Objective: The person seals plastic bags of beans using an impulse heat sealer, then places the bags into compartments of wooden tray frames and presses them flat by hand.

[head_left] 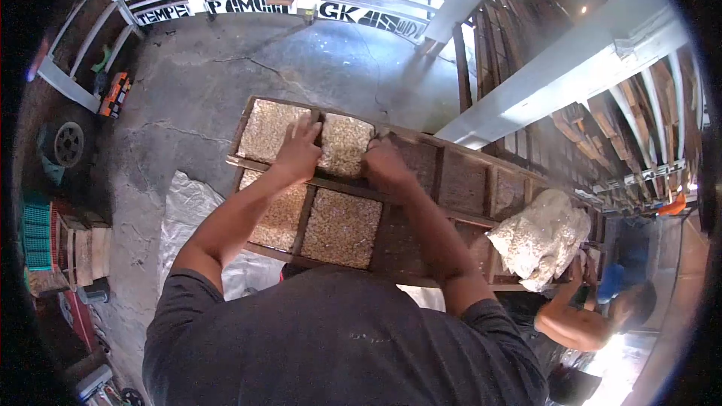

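Observation:
A wooden frame point(304, 199) divided into square compartments lies below me. Pale beans or grains fill its upper left square point(265, 131), the square block point(344, 152) beside it, and two lower squares, one of them at the lower middle point(341, 229). My left hand point(301, 152) rests at the divider on the left side of the upper block, fingers bent. At the block's right edge is my right hand point(385, 164), its fingers curled and partly hidden by the hand itself. The compartments to the right point(462, 180) show dark bottoms.
A whitish sack point(543, 237) lies on the frame's right end. Another person point(575, 319) is beside it at the lower right. White sheeting point(188, 214) lies on the concrete floor at left. Crates point(83, 252) stand at far left, and a white post point(556, 79) slants at right.

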### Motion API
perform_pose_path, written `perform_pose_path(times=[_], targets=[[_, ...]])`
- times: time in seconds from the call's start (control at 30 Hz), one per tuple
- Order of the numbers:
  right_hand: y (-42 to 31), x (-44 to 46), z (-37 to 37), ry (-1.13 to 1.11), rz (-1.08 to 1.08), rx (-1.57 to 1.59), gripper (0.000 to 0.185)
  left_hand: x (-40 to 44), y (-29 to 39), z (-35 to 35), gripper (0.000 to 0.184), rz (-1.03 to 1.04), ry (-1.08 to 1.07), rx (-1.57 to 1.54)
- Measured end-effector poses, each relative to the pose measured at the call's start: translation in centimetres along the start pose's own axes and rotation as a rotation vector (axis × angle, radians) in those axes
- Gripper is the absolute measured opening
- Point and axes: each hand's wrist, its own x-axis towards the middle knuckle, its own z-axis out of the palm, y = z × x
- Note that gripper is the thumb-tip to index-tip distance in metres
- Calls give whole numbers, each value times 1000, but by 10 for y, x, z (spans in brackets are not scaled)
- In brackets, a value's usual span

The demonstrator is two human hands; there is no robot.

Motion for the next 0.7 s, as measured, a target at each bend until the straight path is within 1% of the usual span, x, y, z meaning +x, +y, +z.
perform_pose_path(times=[0.07, 0.1, 0.2, 0.23, 0.3, 0.33, 0.37, 0.4, 0.47, 0.5, 0.53, 0.63, 0.67, 0.7], targets=[[-22, -15, 2, 36, 52, 32, 28, -1, 5, -6, 31, -88, -110, -106], [-27, -25, 4, 60, 84, 53, 32, 8, -1, 7, 53, -89, -145, -140], [-13, -64, 26, 458, -6, 386, 44, 30, 31, 12, 73, -305, 240, -57], [-3, -82, 21, 517, 93, 371, 44, 34, 56, -17, 76, -347, 400, 19], [28, -133, -2, 619, 272, 342, 45, 64, 70, 17, 78, -207, 284, -183], [55, -159, 0, 659, 400, 135, 47, 76, 74, 33, 80, -141, 228, -274], [75, -194, -10, 724, 451, 72, 49, 79, 78, 40, 84, -144, 191, -59], [100, -227, -21, 798, 493, 3, 52, 82, 79, 35, 84, -152, 263, -85], [142, -298, -29, 772, 813, 172, 61, 84, 84, 26, 84, -152, 393, -133], [155, -336, -20, 740, 893, -16, 66, 90, 79, 45, 82, -93, 432, -105], [157, -367, -8, 698, 966, -203, 72, 86, 77, 51, 81, -88, 407, -112], [140, -392, -14, 614, 886, -166, 82, 86, 68, 55, 76, -75, 353, -87], [145, -394, 4, 659, 869, -157, 88, 83, 74, 48, 76, -107, 269, -70], [150, -395, 19, 691, 864, -142, 87, 82, 79, 38, 76, -140, 190, -52]])
